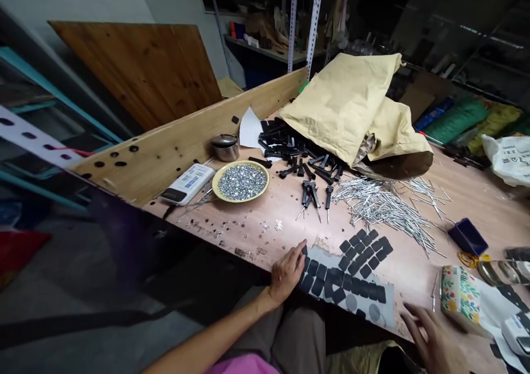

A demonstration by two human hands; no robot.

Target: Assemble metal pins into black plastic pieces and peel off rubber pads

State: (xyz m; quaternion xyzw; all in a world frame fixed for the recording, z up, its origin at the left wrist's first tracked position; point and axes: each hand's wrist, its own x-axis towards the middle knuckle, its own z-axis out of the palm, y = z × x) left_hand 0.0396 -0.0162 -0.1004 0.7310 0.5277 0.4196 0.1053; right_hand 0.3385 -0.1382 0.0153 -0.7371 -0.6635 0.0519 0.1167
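Note:
My left hand (286,274) rests at the table's front edge, its fingers stretched out to the left end of a grey backing sheet (387,296). Its fingertips are against a small black pad (305,250); no grip on it shows. Rows of black rounded-square pads (364,286) lie on the sheet, and a loose group of them (366,252) is just beyond. To the right of the sheet, my right hand (434,335) hovers low over the table edge with its fingers apart, holding nothing visible. Its nearest neighbour is a floral-patterned box (459,296).
A yellow bowl of small metal parts (242,182) stands at left, beside a white device (188,183) and a metal pot (224,146). Black plastic parts (290,145), a heap of metal rods (385,208) and large paper sacks (342,103) lie further back. A dark blue bin (467,236) is at right.

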